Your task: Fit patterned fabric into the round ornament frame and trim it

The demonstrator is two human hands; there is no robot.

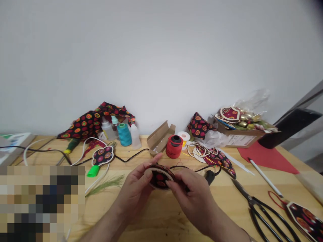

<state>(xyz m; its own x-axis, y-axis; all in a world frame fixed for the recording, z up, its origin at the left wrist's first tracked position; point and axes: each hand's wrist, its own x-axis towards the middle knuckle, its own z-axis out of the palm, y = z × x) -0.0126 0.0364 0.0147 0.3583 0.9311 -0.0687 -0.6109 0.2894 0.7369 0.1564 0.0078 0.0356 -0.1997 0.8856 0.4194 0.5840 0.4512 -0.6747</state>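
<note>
Between both hands, above the wooden table, is a small round ornament (160, 178) covered in dark patterned fabric with a pale rim. My left hand (138, 179) grips its left side, thumb on the front face. My right hand (190, 188) pinches its right edge between thumb and fingers. The fingers behind the ornament are partly hidden. Beyond the hands stands a red spool of ribbon or thread (174, 147), close to an open cardboard box (159, 139). A black cord with a dark plug (210, 176) lies just past my right hand.
Black scissors (262, 210) and a white pen (266, 178) lie at right, near a fabric-covered ornament (306, 220). A carton (239, 138) of ornaments stands at the back right. Teal thread (124, 135), bottles (135, 137), and a flower-shaped ornament (103, 155) are at left. Pixelation covers the lower left.
</note>
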